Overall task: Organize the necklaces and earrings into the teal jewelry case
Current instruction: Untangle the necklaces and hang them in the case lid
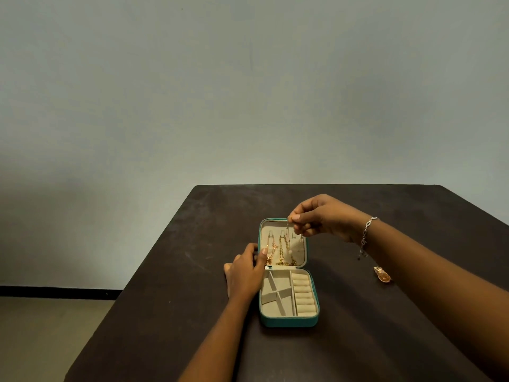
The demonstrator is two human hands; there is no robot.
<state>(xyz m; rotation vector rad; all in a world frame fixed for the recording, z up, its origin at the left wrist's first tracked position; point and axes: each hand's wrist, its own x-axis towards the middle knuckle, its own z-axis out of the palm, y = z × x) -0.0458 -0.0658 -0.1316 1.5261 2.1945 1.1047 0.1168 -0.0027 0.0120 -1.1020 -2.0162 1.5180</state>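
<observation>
The teal jewelry case [288, 322] lies open on the dark table, its lid tilted back with gold necklaces [283, 250] hanging on the lid's hooks. My right hand [322, 217] pinches the top of a thin necklace chain [288, 238] above the lid's right side, the chain dangling down in front of the lid. My left hand [245, 271] rests against the lid's left edge, thumb touching the lid near a gold pendant [268, 261]. The lower tray shows bare beige compartments and ring rolls [303, 295].
A gold-and-orange earring [382, 274] lies on the dark table [170, 271] right of the case, under my right forearm. A silver bracelet [365, 235] hangs on my right wrist. The table's left edge drops to the floor; a plain wall stands behind.
</observation>
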